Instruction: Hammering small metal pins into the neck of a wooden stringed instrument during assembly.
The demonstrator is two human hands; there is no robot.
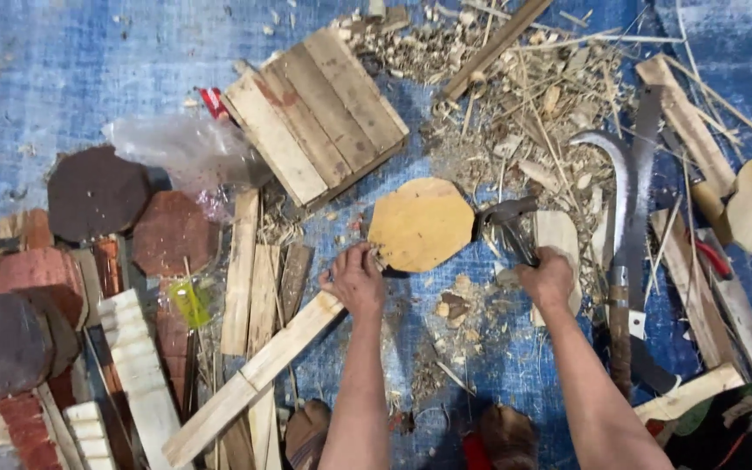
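At the far left, dark brown and reddish wooden discs [97, 191] lie in a loose heap on the blue mat [63, 70], some overlapping. Just beside them sit pale notched wooden blocks [137, 357] and a crumpled clear plastic bag [176, 148]. A long pale slat [250, 374] runs diagonally from the lower left up to the left hand, crossing several shorter strips. Above it, a small board of joined planks [315, 113] lies tilted on the mat.

The left hand [356, 280] is closed over the lower left edge of a pale eight-sided wooden piece [419, 224], pressing it flat to the mat; the hand also rests at the upper end of the long slat. The piece lies in the middle, between the two hands.

The right hand [547, 277] is clenched around the handle of a hammer [505, 218], whose dark metal head touches the right edge of the eight-sided piece. Wood chips and shavings [515, 96] are piled above and around the hammer.

Further right, a curved sickle [617, 191] lies with its blade arching upward, next to a long saw blade [641, 174]. More pale wood offcuts [689, 122] are scattered at the right edge.
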